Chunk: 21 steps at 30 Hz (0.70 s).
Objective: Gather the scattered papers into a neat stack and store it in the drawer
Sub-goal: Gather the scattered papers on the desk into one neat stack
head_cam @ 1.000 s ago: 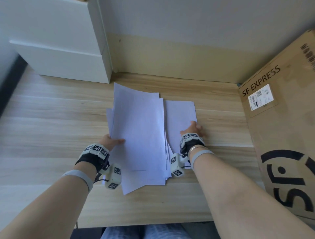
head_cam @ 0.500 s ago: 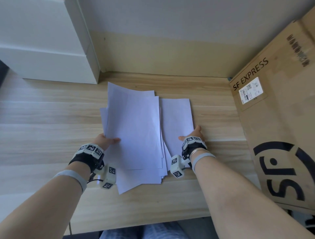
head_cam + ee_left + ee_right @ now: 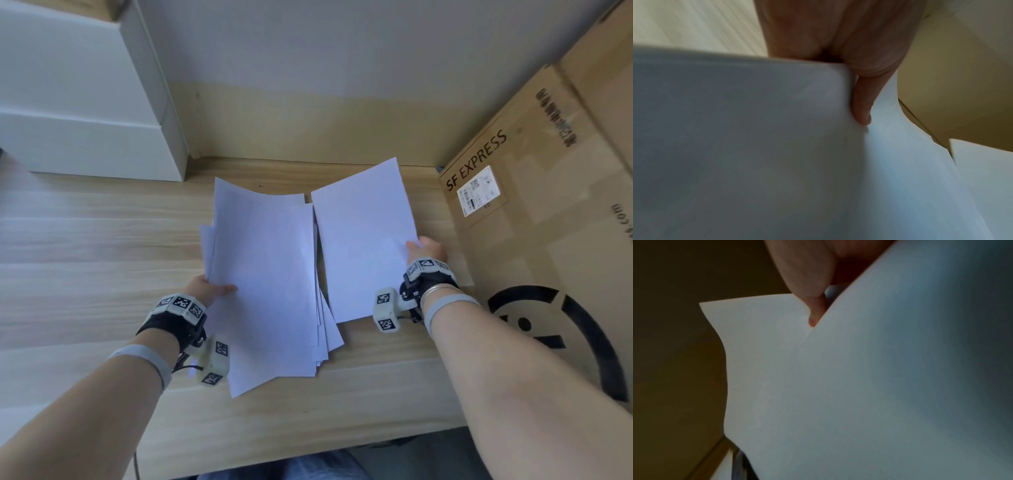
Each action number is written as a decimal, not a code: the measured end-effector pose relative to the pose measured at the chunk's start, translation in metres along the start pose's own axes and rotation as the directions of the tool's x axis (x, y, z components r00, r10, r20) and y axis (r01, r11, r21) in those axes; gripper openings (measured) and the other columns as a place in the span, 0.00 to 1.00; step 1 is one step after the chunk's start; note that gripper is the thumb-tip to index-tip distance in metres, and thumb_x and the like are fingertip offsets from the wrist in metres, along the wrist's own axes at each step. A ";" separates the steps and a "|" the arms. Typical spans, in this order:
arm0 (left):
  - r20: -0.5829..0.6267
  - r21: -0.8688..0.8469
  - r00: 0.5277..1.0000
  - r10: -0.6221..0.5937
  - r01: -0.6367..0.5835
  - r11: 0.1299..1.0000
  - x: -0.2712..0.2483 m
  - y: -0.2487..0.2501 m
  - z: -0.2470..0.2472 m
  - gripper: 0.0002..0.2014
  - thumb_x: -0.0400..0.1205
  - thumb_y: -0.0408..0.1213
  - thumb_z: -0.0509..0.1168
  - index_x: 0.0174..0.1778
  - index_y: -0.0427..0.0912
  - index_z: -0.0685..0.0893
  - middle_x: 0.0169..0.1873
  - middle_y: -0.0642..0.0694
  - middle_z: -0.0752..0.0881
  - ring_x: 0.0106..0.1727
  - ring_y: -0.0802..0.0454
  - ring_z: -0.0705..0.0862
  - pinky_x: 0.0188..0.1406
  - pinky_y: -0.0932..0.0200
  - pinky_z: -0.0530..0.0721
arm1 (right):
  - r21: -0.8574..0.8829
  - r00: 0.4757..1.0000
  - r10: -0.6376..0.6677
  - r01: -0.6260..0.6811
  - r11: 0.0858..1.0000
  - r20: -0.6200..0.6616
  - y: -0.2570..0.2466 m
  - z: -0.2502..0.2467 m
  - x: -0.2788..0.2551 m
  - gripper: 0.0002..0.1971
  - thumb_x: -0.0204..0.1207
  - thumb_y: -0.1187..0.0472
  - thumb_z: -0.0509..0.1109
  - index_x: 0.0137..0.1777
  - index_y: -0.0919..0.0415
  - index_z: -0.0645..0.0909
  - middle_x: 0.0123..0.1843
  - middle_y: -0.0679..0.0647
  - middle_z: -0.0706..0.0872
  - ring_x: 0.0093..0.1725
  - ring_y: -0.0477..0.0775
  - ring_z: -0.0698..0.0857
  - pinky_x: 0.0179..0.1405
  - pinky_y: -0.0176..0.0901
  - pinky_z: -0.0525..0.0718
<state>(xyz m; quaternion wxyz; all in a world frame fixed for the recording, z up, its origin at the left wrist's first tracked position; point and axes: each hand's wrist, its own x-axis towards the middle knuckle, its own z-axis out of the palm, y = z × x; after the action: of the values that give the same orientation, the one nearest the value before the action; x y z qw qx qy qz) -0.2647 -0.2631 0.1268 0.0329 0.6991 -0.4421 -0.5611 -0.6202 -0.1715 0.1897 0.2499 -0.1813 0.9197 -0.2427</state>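
A loose pile of white papers [image 3: 267, 274] sits mid-table, fanned at its near edge. My left hand [image 3: 209, 291] pinches the pile's left edge, thumb on top; the left wrist view shows the thumb [image 3: 861, 104] pressed on the sheets [image 3: 735, 146]. My right hand [image 3: 424, 248] pinches the right edge of a single white sheet [image 3: 363, 246] held off the table beside the pile; the right wrist view shows a fingertip [image 3: 813, 318] against that sheet [image 3: 838, 386]. A white drawer unit [image 3: 85, 137] stands at the back left, its drawers closed.
A large SF EXPRESS cardboard box [image 3: 548, 205] fills the right side, close to my right hand. The wooden table [image 3: 85, 257] runs to a wall at the back and ends near my knees.
My right hand has lifted the rightmost sheet off the table and carried it right and up, away from the pile. The left hand keeps its hold on the pile.
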 end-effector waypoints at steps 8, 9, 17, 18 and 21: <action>0.035 -0.001 0.999 -0.005 0.005 1.000 -0.005 0.006 -0.002 0.26 0.75 0.34 0.71 0.68 0.28 0.76 0.64 0.27 0.82 0.63 0.30 0.82 0.62 0.45 0.79 | 0.007 0.986 -0.005 0.003 1.000 0.167 -0.021 -0.001 -0.007 0.17 0.81 0.64 0.61 0.66 0.73 0.78 0.57 0.68 0.84 0.50 0.61 0.82 0.48 0.46 0.76; 0.038 0.008 0.999 -0.003 0.003 1.000 -0.007 0.007 -0.001 0.26 0.76 0.36 0.70 0.68 0.28 0.76 0.64 0.28 0.82 0.63 0.30 0.82 0.60 0.47 0.80 | -0.028 0.978 -0.017 0.024 0.999 0.209 -0.022 0.009 -0.015 0.18 0.81 0.63 0.62 0.66 0.72 0.78 0.61 0.68 0.84 0.55 0.64 0.84 0.53 0.48 0.79; 0.051 0.129 0.999 0.004 -0.011 0.992 -0.011 0.016 0.006 0.30 0.78 0.49 0.67 0.68 0.28 0.77 0.66 0.25 0.80 0.68 0.29 0.79 0.68 0.40 0.76 | -0.131 0.923 -0.027 0.083 0.988 0.384 -0.016 0.096 -0.051 0.23 0.75 0.61 0.68 0.71 0.63 0.74 0.69 0.61 0.82 0.66 0.61 0.82 0.62 0.46 0.79; 0.047 0.137 0.999 0.004 -0.010 0.991 -0.011 0.017 0.008 0.31 0.78 0.49 0.66 0.68 0.27 0.76 0.67 0.25 0.79 0.69 0.29 0.78 0.68 0.41 0.75 | -0.065 0.926 -0.062 0.093 0.994 0.373 -0.016 0.102 -0.054 0.29 0.74 0.61 0.71 0.75 0.59 0.69 0.72 0.60 0.78 0.69 0.60 0.80 0.66 0.46 0.77; 0.054 0.155 0.999 -0.007 -0.001 0.988 -0.014 0.021 0.013 0.33 0.78 0.51 0.66 0.69 0.26 0.75 0.69 0.25 0.77 0.70 0.29 0.77 0.70 0.42 0.74 | 0.018 0.929 -0.109 0.110 0.994 0.353 -0.018 0.115 -0.065 0.44 0.73 0.57 0.74 0.83 0.53 0.50 0.81 0.57 0.65 0.78 0.58 0.68 0.77 0.51 0.69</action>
<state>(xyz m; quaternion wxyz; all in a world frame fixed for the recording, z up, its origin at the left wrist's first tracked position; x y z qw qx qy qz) -0.2867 -0.2612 0.1438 -0.0343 0.6847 -0.4840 -0.5438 -0.5003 -0.1979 0.1364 0.3967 -0.2732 0.8486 -0.2188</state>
